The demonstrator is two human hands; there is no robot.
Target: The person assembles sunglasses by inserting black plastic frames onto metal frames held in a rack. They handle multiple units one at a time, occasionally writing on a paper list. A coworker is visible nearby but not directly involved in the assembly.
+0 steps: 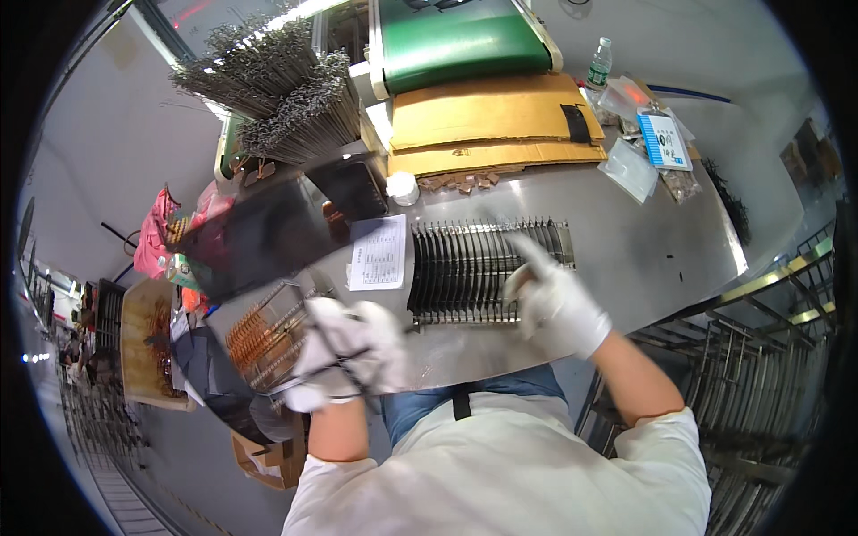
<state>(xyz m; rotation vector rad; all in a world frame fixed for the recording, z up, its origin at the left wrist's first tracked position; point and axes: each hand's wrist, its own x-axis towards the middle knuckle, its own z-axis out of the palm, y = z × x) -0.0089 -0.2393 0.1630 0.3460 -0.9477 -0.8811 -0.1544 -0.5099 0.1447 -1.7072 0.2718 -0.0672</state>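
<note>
My left hand (pixel 344 353), in a white glove, is closed around a thin dark metal rod or tool at the near edge of the steel table (pixel 643 241). It sits beside a wire rack of copper coils (pixel 264 335). My right hand (pixel 554 304), also gloved, rests at the right end of a black slotted metal rack (pixel 474 268) with its index finger stretched toward the slots. I cannot tell whether it pinches anything.
A paper sheet (pixel 377 252) and dark trays (pixel 268 228) lie left of the slotted rack. Cardboard sheets (pixel 492 116), a green conveyor (pixel 460 40), wire bundles (pixel 286 98), a bottle (pixel 600 62) and plastic bags (pixel 639 161) stand farther back. Metal shelving (pixel 760 357) is on the right.
</note>
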